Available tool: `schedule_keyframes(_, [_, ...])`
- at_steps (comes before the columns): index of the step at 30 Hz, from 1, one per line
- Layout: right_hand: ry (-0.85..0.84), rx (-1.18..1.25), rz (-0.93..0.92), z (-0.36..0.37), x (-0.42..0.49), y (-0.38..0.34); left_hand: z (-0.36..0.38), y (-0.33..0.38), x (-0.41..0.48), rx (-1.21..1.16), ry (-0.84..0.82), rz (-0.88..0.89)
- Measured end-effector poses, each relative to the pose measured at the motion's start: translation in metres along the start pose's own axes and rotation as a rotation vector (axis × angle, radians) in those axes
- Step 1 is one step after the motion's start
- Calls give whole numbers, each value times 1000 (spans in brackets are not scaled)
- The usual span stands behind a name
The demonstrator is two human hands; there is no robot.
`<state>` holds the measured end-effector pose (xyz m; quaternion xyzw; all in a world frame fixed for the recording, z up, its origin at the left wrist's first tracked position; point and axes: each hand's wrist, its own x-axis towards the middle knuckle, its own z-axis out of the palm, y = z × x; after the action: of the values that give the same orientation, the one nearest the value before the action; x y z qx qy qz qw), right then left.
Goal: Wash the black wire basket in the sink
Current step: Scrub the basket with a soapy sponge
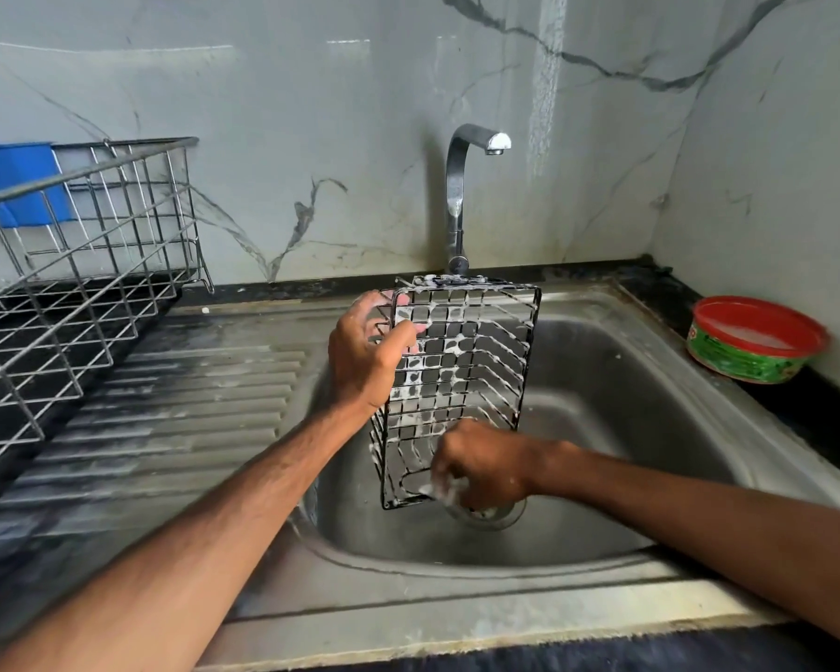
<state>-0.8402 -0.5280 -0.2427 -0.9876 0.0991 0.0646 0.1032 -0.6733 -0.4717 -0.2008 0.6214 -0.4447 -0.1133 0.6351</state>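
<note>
Left hand point(367, 354) grips soapy black wire basket point(461, 380) upright over sink point(602, 429); right hand point(481, 465) scrubs.

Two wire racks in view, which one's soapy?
The black wire basket, held upright over the sink by the left hand; foam fills its mesh. The larger silver rack at left shows none.

Right hand point(481, 465) blurred at the lower end of the black wire basket point(461, 361); foam covers its fingers point(449, 488), and whether they grip anything cannot be told. Drain point(494, 517) partly hidden behind that hand. Faucet point(457, 196) base hidden behind the basket's top. Dish rack point(69, 264) cut off by the left edge. Tub point(748, 356) label unreadable
</note>
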Motion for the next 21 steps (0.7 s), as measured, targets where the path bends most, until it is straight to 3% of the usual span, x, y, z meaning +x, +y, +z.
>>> schedule_keyframes(3, [85,65,-5,1,9,-13,3,4,-2,-90,44,-19])
schedule_keyframes(7, [105,-94,101,6,5,4,1,4,1,-199,66,-42])
schedule_keyframes(14, [50,-245,210,4,-4,6,-1,4,-1,-46,68,-62])
schedule_keyframes(21, [99,-454,270,1,-1,9,2,2,1,27,78,-121])
